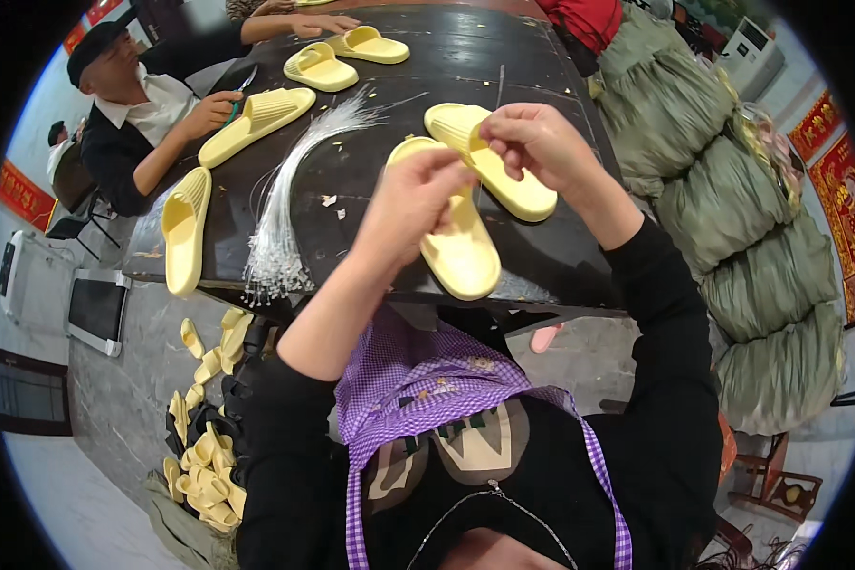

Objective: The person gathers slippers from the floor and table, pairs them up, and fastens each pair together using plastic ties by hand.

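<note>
Two yellow slide sandals lie side by side in front of me, the left sandal [461,252] and the right sandal [518,185]. Over the left one's strap, my left hand [416,195] is closed in a pinch; what its fingers hold is hidden. My right hand [537,142] pinches above the other sandal, and a thin strand [501,85] rises beside its fingertips. Left of my hands spreads a bundle of thin clear plastic strands [294,190], with small knobs at the near end.
More yellow sandals [186,233] line the dark table [351,252]. Across the left corner, a co-worker's hand holds scissors [237,106]; another hand touches a far sandal. Sandals [207,475] pile on the floor at left. Stuffed green sacks [731,204] stack along the right.
</note>
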`<act>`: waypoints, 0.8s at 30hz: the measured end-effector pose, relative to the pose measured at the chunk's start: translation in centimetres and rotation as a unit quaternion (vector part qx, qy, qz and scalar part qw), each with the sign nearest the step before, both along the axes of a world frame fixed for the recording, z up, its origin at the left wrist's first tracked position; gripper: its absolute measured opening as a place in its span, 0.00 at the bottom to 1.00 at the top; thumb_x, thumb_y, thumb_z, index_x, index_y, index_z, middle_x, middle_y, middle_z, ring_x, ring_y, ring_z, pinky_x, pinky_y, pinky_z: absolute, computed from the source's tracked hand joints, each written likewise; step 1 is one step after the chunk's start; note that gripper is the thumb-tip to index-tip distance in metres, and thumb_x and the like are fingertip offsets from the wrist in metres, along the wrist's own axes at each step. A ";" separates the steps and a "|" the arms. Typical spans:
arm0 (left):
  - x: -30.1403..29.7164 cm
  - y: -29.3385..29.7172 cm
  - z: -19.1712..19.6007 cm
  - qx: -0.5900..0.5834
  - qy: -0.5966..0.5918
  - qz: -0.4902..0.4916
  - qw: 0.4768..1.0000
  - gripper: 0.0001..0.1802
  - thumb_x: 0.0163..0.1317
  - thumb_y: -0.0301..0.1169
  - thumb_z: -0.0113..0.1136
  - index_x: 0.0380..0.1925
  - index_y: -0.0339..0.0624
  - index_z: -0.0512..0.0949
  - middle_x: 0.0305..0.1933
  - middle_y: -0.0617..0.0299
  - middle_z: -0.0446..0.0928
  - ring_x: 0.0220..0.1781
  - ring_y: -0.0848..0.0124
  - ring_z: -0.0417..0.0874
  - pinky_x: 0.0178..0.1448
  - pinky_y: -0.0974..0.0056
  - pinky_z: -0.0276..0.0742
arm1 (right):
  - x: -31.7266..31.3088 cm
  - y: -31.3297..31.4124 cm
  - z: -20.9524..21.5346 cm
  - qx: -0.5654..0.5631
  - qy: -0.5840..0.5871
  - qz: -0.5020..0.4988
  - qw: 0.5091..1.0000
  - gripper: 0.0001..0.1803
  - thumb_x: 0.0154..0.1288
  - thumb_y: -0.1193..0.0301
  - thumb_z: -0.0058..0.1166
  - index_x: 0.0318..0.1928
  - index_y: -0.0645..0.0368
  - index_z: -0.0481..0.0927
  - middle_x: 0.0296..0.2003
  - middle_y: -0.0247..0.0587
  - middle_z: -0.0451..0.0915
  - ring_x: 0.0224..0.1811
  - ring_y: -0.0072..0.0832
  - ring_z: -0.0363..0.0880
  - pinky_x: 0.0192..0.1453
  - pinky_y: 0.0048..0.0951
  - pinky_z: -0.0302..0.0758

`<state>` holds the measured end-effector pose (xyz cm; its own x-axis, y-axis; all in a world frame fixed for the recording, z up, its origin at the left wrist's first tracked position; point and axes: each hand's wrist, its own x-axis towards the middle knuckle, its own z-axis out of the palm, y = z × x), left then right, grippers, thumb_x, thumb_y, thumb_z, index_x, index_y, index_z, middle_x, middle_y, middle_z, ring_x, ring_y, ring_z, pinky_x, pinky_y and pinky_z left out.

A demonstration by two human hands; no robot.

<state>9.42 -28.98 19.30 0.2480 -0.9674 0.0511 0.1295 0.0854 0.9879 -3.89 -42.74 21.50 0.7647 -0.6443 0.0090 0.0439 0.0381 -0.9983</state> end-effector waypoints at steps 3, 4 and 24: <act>-2.2 -1.8 -2.1 0.070 0.230 -0.140 0.960 0.09 0.60 0.28 0.51 0.36 0.33 0.72 0.26 0.54 0.76 0.13 0.82 0.62 0.15 0.76 0.56 | -0.9 -0.3 -1.0 -0.001 0.041 -0.002 0.999 0.08 0.60 0.72 0.49 0.30 0.66 0.76 0.18 0.32 0.72 0.13 0.16 0.67 0.13 0.18 0.64; -2.6 -2.1 -2.6 0.071 0.229 -0.143 0.960 0.09 0.60 0.28 0.51 0.36 0.33 0.72 0.26 0.54 0.76 0.13 0.82 0.62 0.15 0.76 0.56 | -1.2 -0.6 -1.5 0.000 0.061 -0.001 0.998 0.08 0.60 0.72 0.50 0.30 0.67 0.76 0.17 0.32 0.71 0.13 0.16 0.67 0.13 0.18 0.64; -6.2 -9.4 -5.6 0.213 0.531 -0.043 0.819 0.05 0.64 0.23 0.39 0.34 0.34 0.65 0.23 0.63 0.65 0.10 0.83 0.53 0.12 0.76 0.48 | 0.6 -11.3 -3.6 -0.672 0.355 0.065 0.646 0.10 0.55 0.71 0.48 0.25 0.64 0.79 0.21 0.43 0.78 0.24 0.31 0.79 0.27 0.27 0.75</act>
